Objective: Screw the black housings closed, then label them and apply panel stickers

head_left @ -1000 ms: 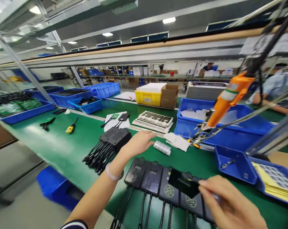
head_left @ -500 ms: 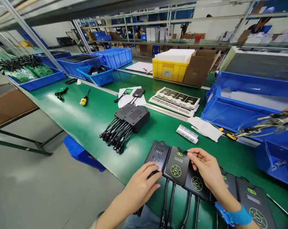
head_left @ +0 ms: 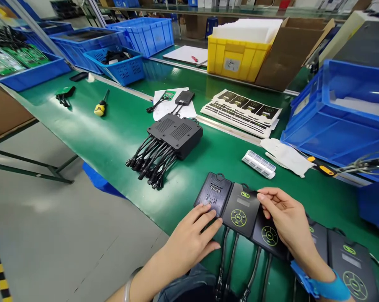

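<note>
A row of black controller boxes lies along the front of the green bench, cables hanging toward me. The leftmost controller (head_left: 211, 193) shows bare digits and button parts. Over the one beside it lies a dark face sticker (head_left: 241, 212) with green-yellow button markings and a small window. My right hand (head_left: 288, 218), wearing a blue wristband, pinches that sticker's upper right corner between thumb and forefinger. Fingers of my left hand (head_left: 194, 233) are outstretched, their tips on the leftmost controller's lower part and by the sticker's lower left edge. Further right, another labelled controller (head_left: 353, 262) is partly behind my wrist.
Stacked black boxes (head_left: 177, 132) with bundled cables stand mid-bench. Behind them lie sticker sheets (head_left: 240, 111), a silvery label roll (head_left: 258, 164) and white gloves (head_left: 285, 157). A yellow screwdriver (head_left: 99, 108) lies left; a blue bin (head_left: 343, 121) and yellow crate (head_left: 240, 58) stand behind.
The view has tilted down and moved closer, so the bench things shift in the picture. Both hands keep nearly the same place on the controllers, and my right hand still pinches the sticker's corner.
</note>
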`<state>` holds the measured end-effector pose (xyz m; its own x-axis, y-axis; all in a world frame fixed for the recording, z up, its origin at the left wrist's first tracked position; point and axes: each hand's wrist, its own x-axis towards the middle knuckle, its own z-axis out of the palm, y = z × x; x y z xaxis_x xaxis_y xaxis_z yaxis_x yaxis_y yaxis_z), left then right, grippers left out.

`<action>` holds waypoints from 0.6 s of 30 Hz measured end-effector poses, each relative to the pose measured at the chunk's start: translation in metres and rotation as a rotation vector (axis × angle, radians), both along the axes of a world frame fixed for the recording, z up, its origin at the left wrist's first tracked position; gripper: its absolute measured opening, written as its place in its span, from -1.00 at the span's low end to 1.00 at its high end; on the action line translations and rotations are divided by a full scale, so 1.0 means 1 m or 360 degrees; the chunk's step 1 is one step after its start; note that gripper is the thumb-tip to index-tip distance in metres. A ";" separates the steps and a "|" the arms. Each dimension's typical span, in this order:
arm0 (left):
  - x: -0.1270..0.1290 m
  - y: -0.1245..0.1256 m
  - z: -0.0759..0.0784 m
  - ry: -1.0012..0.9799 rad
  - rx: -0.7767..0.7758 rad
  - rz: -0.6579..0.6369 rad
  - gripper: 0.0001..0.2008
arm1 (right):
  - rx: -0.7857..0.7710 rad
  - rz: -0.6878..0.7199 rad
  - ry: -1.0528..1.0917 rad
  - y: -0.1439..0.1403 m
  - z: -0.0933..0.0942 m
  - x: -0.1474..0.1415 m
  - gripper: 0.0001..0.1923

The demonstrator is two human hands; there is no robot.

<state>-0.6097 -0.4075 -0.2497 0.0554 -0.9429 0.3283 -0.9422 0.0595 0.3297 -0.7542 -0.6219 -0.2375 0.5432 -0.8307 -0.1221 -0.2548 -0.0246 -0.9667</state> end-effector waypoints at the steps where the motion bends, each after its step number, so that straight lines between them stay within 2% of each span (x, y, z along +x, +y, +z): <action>1: 0.000 0.000 0.000 -0.0002 0.0001 -0.0001 -0.57 | -0.0003 -0.0004 0.0007 0.000 0.000 0.000 -0.70; 18: -0.003 -0.002 0.002 -0.0058 0.0026 0.0047 -0.66 | -0.0091 -0.0009 0.0257 0.002 0.004 0.006 -0.64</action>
